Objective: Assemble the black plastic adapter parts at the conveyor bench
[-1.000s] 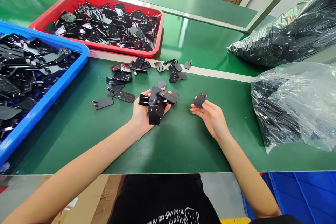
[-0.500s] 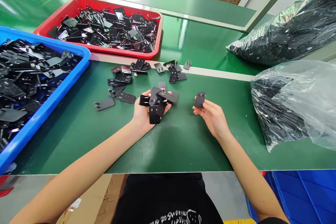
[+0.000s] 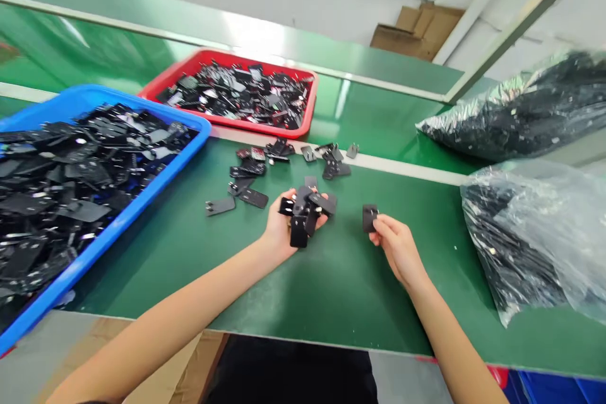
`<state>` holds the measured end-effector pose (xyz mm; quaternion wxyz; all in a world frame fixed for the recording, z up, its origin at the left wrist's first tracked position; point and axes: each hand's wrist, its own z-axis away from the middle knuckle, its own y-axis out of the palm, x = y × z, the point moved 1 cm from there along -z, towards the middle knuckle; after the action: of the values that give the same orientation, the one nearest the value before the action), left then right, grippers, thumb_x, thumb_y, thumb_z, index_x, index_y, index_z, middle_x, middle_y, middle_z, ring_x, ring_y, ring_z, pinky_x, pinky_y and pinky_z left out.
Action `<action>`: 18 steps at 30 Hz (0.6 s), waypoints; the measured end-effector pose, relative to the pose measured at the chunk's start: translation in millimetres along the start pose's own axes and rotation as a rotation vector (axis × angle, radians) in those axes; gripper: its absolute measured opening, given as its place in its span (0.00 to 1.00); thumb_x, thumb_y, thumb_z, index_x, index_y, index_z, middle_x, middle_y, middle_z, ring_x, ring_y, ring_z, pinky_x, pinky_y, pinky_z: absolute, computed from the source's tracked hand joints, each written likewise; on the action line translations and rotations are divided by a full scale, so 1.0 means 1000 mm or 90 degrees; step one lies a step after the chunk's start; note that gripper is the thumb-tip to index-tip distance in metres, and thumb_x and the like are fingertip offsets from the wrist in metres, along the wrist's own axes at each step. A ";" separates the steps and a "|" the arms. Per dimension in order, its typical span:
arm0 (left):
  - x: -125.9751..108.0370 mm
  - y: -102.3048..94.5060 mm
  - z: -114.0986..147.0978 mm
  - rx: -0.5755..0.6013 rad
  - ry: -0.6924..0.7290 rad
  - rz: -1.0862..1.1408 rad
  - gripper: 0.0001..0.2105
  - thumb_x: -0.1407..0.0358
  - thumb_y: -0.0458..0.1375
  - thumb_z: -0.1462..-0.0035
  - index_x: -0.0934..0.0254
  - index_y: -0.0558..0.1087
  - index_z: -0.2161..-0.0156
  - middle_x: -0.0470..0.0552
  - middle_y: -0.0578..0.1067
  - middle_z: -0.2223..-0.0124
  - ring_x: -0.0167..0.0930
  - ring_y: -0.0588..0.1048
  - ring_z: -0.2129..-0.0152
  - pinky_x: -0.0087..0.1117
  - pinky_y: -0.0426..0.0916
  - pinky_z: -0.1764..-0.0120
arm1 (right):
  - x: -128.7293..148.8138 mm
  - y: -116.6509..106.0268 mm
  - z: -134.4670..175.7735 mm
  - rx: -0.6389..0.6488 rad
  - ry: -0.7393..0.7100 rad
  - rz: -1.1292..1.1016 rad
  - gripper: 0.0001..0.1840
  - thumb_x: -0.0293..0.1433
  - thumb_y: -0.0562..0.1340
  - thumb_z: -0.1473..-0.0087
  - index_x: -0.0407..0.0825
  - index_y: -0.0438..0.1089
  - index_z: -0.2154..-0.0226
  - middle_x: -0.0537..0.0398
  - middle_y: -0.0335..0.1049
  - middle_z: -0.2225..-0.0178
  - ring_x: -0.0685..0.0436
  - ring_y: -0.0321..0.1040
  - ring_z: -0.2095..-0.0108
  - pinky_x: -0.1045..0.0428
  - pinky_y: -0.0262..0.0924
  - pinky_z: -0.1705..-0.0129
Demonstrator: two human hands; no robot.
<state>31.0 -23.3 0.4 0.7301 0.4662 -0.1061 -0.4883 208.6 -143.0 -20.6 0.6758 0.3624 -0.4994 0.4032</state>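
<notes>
My left hand (image 3: 276, 228) is closed around a loose bunch of black plug plates (image 3: 298, 232), flat rounded pieces, some with two metal prongs. They stick out at several angles above the palm. To the right, my right hand (image 3: 401, 251) pinches a single black plug plate (image 3: 368, 219) by its right edge, raised over the green table. Its thumb lies across the plate's face. Beyond the left hand, more plug plates (image 3: 253, 197) lie scattered in small groups on the table.
A blue tray (image 3: 156, 214) heaped with black plates fills the left side. Behind it stands a red tray (image 3: 310, 104) of similar pieces. Two clear plastic bags, the nearer bag (image 3: 516, 252) and the farther bag (image 3: 516, 110), hold black parts at right. A metal post (image 3: 516, 31) rises behind.
The view has tilted up and shifted left, so everything sits lower and further right. The plate in my right hand has turned a little, and the thumb has moved over its face.
</notes>
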 end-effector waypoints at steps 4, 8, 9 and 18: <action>0.000 -0.008 0.001 0.025 -0.013 0.031 0.13 0.62 0.49 0.45 0.69 0.71 0.62 0.59 0.77 0.62 0.35 0.77 0.70 0.36 0.74 0.71 | 0.003 0.000 0.000 0.082 0.055 0.093 0.17 0.43 0.63 0.52 0.46 0.66 0.77 0.60 0.57 0.81 0.53 0.50 0.79 0.55 0.45 0.75; 0.002 -0.014 0.001 0.025 -0.014 0.047 0.13 0.61 0.51 0.46 0.69 0.71 0.63 0.58 0.77 0.64 0.35 0.77 0.71 0.36 0.73 0.70 | 0.032 0.009 -0.014 0.126 0.078 0.131 0.18 0.46 0.63 0.54 0.48 0.66 0.75 0.60 0.56 0.81 0.51 0.50 0.79 0.54 0.46 0.74; 0.002 -0.015 0.002 0.020 -0.016 0.048 0.13 0.61 0.51 0.46 0.69 0.71 0.63 0.58 0.77 0.64 0.35 0.77 0.72 0.36 0.73 0.70 | 0.042 0.015 -0.022 0.139 0.069 0.138 0.18 0.46 0.63 0.54 0.48 0.65 0.76 0.60 0.56 0.81 0.51 0.50 0.79 0.54 0.46 0.75; 0.005 -0.022 0.005 0.011 0.009 0.064 0.16 0.57 0.53 0.48 0.69 0.72 0.63 0.57 0.77 0.66 0.32 0.75 0.74 0.35 0.72 0.69 | 0.090 0.147 -0.155 0.312 0.022 0.121 0.18 0.39 0.67 0.59 0.46 0.61 0.82 0.63 0.57 0.87 0.56 0.49 0.85 0.57 0.43 0.82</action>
<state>17.4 -32.2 -15.7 0.7503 0.4700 -0.1287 -0.4467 150.1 72.5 42.5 0.5351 0.4601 -0.4070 0.5799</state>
